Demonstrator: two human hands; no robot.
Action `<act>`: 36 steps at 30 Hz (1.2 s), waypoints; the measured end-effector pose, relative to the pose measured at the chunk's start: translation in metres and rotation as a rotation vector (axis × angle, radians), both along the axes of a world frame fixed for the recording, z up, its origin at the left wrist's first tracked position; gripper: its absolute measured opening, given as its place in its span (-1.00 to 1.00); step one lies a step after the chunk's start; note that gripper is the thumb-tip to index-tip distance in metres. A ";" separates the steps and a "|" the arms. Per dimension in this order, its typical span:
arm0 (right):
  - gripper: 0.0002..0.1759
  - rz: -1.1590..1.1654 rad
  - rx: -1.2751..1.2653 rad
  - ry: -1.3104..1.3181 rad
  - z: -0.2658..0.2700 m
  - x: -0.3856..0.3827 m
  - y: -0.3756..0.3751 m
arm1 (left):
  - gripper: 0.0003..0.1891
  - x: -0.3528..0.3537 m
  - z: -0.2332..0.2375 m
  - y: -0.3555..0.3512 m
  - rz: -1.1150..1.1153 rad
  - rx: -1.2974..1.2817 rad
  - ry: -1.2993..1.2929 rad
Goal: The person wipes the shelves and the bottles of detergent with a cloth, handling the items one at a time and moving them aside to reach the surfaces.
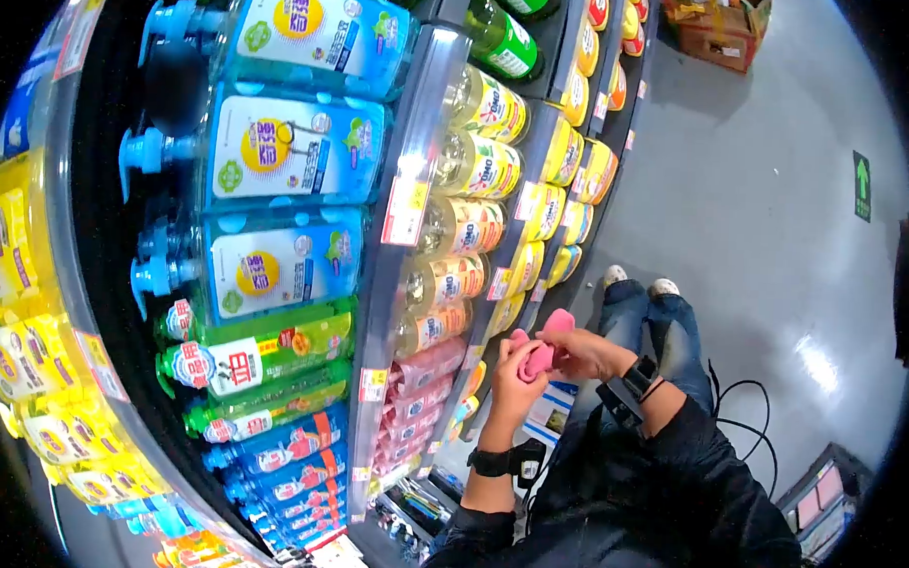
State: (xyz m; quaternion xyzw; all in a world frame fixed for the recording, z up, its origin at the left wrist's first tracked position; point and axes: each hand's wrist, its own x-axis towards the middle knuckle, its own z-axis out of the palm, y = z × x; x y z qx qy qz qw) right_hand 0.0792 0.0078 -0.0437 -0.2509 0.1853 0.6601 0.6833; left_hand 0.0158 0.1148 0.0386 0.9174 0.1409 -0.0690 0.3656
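Note:
In front of my body, beside the shelf, a soft pink cloth-like item (538, 360) is bunched up between my hands. Fingers of my left hand (515, 380) wrap round its lower left part. My right hand (590, 356) grips it from the other side, close to the left, and a pink end sticks up above the fingers. The exact kind of item is hard to make out, as the fingers cover much of it. Dark bands with devices sit on both wrists.
Shelves on the left carry blue pump bottles (299, 146), yellow-labelled clear bottles (491, 167) and pink packs (415, 408). A cardboard box (716, 35) stands on the grey floor (738, 194) at the back. A black cable (765, 420) lies at the right, near a dark crate (822, 497).

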 end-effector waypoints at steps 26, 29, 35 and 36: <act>-0.75 -0.608 -0.063 -0.478 0.039 0.103 0.043 | -0.74 0.077 0.010 0.092 -0.114 -0.077 0.179; -0.75 -0.593 -0.106 -0.586 0.034 0.114 0.023 | -0.72 0.089 0.015 0.083 -0.264 0.053 0.098; -0.77 -0.466 -0.199 -1.164 0.057 0.165 -0.027 | -0.66 0.098 0.045 0.036 0.345 -0.603 0.346; -0.77 -0.458 -0.190 -1.172 0.054 0.170 -0.027 | -0.66 0.095 0.039 0.031 0.353 -0.606 0.335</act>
